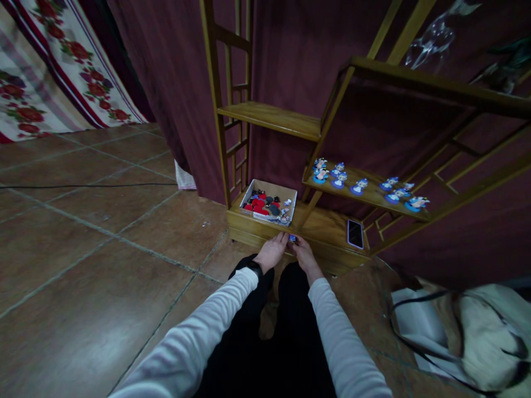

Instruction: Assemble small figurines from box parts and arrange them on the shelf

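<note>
Both my hands meet in front of the lowest board of a wooden shelf (327,229). My left hand (271,251) and my right hand (302,253) are closed together on a small blue figurine (292,238), pinched between their fingertips. Just behind them an open cardboard box (290,194) holds several red, black and blue pieces. Higher, on the middle shelf board (373,194), several blue and white figurines (340,178) stand in a row. Long white sleeves cover my arms, and my dark trousers show below.
A phone (355,234) lies flat on the lowest board, right of my hands. A beige bag with a black strap (477,326) sits on the tiled floor at the right. Maroon curtains hang behind the shelf. A floral cloth (50,72) hangs far left.
</note>
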A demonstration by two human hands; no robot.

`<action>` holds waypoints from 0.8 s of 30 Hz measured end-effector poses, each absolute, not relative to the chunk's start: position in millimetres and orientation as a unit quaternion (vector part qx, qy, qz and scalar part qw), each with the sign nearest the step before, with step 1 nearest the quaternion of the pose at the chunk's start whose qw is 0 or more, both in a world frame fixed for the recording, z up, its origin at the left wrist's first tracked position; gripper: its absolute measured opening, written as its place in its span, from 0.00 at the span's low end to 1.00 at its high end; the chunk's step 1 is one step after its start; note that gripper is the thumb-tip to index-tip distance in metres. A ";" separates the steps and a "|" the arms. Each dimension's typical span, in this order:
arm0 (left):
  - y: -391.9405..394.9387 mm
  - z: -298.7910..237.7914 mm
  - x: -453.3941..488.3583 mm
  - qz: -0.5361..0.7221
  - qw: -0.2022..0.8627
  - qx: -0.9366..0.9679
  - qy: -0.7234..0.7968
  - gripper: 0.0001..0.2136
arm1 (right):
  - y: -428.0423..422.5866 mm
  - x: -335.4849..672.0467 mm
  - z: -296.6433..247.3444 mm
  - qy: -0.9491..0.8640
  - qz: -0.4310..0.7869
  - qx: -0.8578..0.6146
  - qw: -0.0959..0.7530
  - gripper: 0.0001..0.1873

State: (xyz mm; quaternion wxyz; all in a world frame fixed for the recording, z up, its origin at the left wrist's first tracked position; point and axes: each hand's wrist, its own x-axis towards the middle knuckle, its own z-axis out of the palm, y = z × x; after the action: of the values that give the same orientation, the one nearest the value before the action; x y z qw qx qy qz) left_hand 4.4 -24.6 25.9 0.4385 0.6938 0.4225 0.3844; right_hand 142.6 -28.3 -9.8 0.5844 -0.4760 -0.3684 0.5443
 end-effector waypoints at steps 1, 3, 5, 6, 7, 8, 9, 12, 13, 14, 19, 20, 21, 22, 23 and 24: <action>-22.3 25.2 4.2 0.390 0.458 0.678 0.423 0.14 | -28.4 142.6 -9.8 -0.367 0.546 -0.478 0.581 0.18; -15.9 22.0 4.9 0.404 0.499 0.634 0.432 0.14 | -28.7 142.6 -9.2 -0.359 0.554 -0.480 0.577 0.18; -8.3 16.6 6.8 0.415 0.541 0.585 0.439 0.12 | -29.2 142.5 -7.9 -0.345 0.564 -0.476 0.580 0.18; -4.7 13.5 8.1 0.416 0.567 0.560 0.438 0.11 | -29.5 142.5 -7.1 -0.337 0.567 -0.473 0.584 0.19; -1.6 10.4 9.3 0.413 0.599 0.535 0.428 0.10 | -29.9 142.4 -6.2 -0.330 0.570 -0.470 0.588 0.20; 0.8 7.6 10.2 0.412 0.630 0.507 0.420 0.08 | -30.4 142.4 -5.4 -0.324 0.573 -0.467 0.591 0.20; 2.4 5.2 10.8 0.412 0.657 0.478 0.412 0.07 | -30.8 142.4 -4.8 -0.321 0.576 -0.462 0.593 0.20; 3.9 1.6 9.8 0.408 0.723 0.406 0.382 0.07 | -31.9 142.4 -3.5 -0.322 0.580 -0.453 0.596 0.21; 3.9 1.5 8.8 0.401 0.742 0.386 0.373 0.07 | -32.0 142.3 -3.3 -0.326 0.578 -0.455 0.594 0.21; 3.9 1.9 7.5 0.392 0.760 0.368 0.366 0.08 | -32.1 142.3 -3.1 -0.330 0.573 -0.460 0.592 0.22; 4.9 7.7 3.0 0.364 0.807 0.315 0.342 0.09 | -32.6 141.8 -2.5 -0.353 0.534 -0.496 0.587 0.21; 5.1 9.2 2.6 0.363 0.812 0.308 0.337 0.09 | -32.8 141.6 -2.3 -0.357 0.526 -0.500 0.588 0.20; 5.1 10.7 2.4 0.363 0.817 0.301 0.333 0.08 | -32.9 141.4 -2.0 -0.361 0.519 -0.503 0.590 0.20; 5.1 12.1 2.2 0.362 0.821 0.295 0.328 0.08 | -33.1 141.2 -1.6 -0.365 0.512 -0.506 0.591 0.19; 5.1 13.3 2.1 0.361 0.825 0.290 0.324 0.08 | -33.3 140.8 -1.2 -0.370 0.506 -0.508 0.591 0.19; 5.2 14.1 2.0 0.359 0.828 0.287 0.321 0.08 | -33.5 140.4 -0.6 -0.374 0.502 -0.510 0.590 0.19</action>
State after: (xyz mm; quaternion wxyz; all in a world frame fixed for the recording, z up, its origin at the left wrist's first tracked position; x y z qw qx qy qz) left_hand 2.0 5.2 14.1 0.8282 0.2866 0.3205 0.3594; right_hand 140.4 -33.5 -0.6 0.5901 -0.5097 -0.3739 0.5021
